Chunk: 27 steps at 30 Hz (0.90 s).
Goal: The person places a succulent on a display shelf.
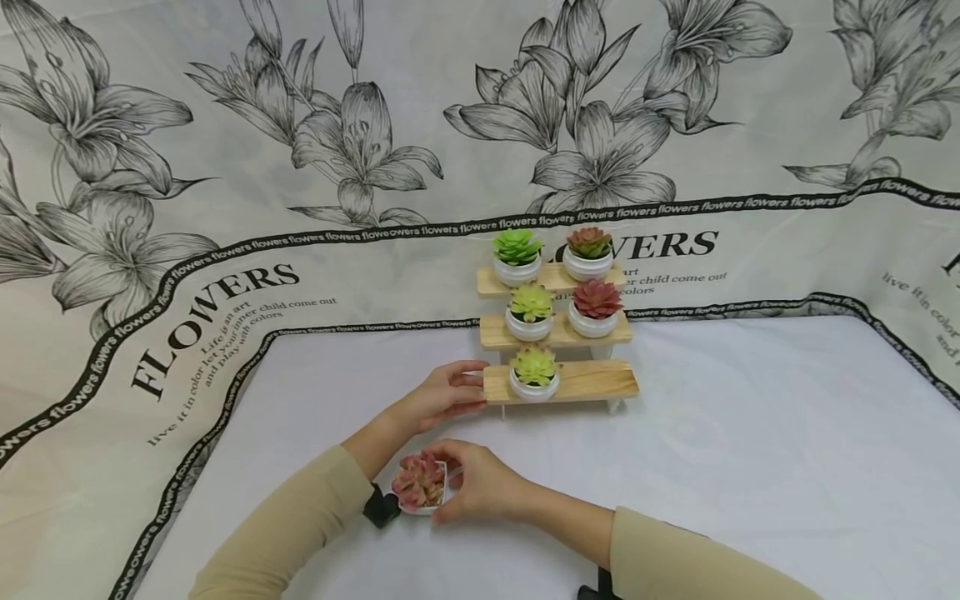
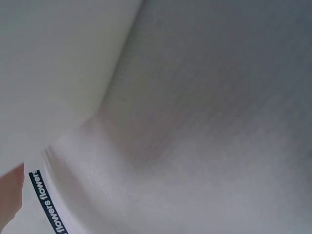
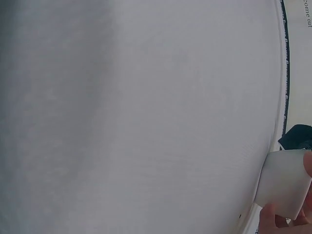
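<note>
My right hand (image 1: 487,483) pinches a small white square pot, its side wall (image 3: 282,183) facing the right wrist camera. A pink artificial succulent (image 1: 420,481) fills the pot. Farther up, my left hand (image 1: 448,393) reaches to the left end of the lowest shelf of a three-tier wooden stand (image 1: 600,379), fingertips right at the edge. On that shelf sits a yellow-green succulent (image 1: 535,365) in a round white pot. Above it are a second yellow-green succulent (image 1: 531,302) and a dark red one (image 1: 597,298). The top tier carries a green succulent (image 1: 517,247) and a reddish-brown one (image 1: 589,242).
White cloth (image 1: 750,450) covers the table. Behind the stand hangs a flower-printed backdrop (image 1: 412,275) with a black lettered border. A black wrist-camera piece (image 1: 381,507) shows beside the pink succulent, under the left sleeve (image 1: 300,517).
</note>
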{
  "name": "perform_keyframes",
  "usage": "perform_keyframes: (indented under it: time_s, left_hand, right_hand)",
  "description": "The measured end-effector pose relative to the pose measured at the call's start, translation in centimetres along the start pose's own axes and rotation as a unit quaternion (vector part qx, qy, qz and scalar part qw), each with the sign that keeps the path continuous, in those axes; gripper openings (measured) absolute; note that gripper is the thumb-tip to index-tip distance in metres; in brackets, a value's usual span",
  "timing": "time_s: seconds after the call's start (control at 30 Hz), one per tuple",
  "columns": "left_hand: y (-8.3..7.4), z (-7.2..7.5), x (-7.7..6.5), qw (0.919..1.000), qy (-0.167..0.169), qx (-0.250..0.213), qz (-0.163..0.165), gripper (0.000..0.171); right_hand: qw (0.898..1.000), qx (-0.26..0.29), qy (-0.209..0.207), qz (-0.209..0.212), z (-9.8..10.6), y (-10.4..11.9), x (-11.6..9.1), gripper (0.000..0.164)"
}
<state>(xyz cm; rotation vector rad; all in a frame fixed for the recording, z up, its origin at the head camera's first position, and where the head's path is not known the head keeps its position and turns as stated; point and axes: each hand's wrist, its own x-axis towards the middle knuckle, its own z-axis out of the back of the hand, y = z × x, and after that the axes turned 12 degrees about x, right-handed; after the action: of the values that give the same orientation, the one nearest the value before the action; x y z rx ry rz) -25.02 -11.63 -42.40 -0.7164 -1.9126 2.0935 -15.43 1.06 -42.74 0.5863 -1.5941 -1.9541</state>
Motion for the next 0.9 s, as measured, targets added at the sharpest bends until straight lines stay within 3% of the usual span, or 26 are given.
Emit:
perform_keyframes:
  time_s: [0.47, 0.9]
  left_hand:
    - [-0.2, 0.0, 0.0, 1.0, 0.004, -0.004, -0.002, 0.053]
    - [-0.3, 0.1, 0.0, 1.0, 0.002, 0.002, 0.01, 0.052]
  right_hand:
    - [1.0, -0.006, 0.002, -0.015, 0.6, 0.1, -0.5, 0.063]
    - [0.999, 0.031, 0.001, -0.023, 3.6, 0.6, -2.9, 0.064]
